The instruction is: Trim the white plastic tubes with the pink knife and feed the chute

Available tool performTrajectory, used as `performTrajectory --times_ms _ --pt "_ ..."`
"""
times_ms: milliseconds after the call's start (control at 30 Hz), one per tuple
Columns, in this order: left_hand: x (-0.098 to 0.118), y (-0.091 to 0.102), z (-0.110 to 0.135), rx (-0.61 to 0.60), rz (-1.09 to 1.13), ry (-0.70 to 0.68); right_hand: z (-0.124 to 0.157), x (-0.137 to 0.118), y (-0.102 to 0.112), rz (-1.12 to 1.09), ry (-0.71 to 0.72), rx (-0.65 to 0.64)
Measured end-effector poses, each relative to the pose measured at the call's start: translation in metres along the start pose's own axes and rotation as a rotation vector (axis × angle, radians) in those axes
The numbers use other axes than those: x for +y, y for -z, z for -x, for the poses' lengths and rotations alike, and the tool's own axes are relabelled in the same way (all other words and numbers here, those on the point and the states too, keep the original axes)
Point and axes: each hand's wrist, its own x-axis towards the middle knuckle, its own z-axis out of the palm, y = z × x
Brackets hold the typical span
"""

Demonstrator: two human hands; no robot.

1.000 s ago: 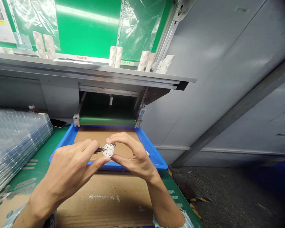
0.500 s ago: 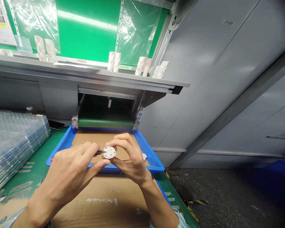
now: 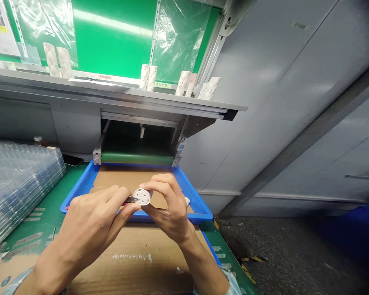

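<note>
In my right hand (image 3: 169, 207) is a small white cylindrical part (image 3: 142, 197), pinched between thumb and fingers. Its round end, with several small holes, faces me. My left hand (image 3: 95, 215) is closed on a small pointed tool (image 3: 130, 200) with a dark metal tip and a trace of red beside the fingers; most of it is hidden, so its kind is unclear. The tip meets the left side of the part's end face. Both hands are above the front of a blue tray (image 3: 199, 209) lined with cardboard (image 3: 117, 176).
Behind the tray is a green conveyor belt (image 3: 135, 157) with a white cylinder (image 3: 142, 132) on it. Stacked clear plastic trays (image 3: 21, 180) and a phone (image 3: 73, 160) lie to the left. Several white cylinders (image 3: 152, 78) stand on the shelf above. Cardboard (image 3: 135, 254) covers the near bench.
The tool's tip now reaches slightly farther across the part's end face. The white part has turned a little, showing more of its side. Both hands keep their grip.
</note>
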Motion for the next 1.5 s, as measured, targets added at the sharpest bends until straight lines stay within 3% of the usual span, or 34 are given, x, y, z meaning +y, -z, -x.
performTrajectory --times_ms 200,500,700,1133,1400,1500 --pt "-0.003 -0.001 0.0 -0.011 0.05 0.006 0.001 0.0 -0.001 0.02 -0.005 -0.003" --pt "-0.006 -0.006 -0.004 0.078 0.244 0.037 0.004 -0.001 -0.005 -0.055 -0.067 -0.053" --pt "-0.005 -0.009 -0.004 0.073 0.115 0.051 0.007 -0.001 -0.005 0.05 -0.039 0.01" --pt "-0.001 -0.007 -0.003 0.04 0.062 0.028 0.01 0.002 -0.009 0.104 0.028 0.083" --pt "0.0 -0.01 -0.004 0.144 0.263 0.058 0.01 0.001 -0.012 0.072 -0.003 0.065" --pt "-0.002 -0.011 -0.004 0.123 0.36 0.055 0.01 0.003 -0.012 -0.035 0.004 0.019"
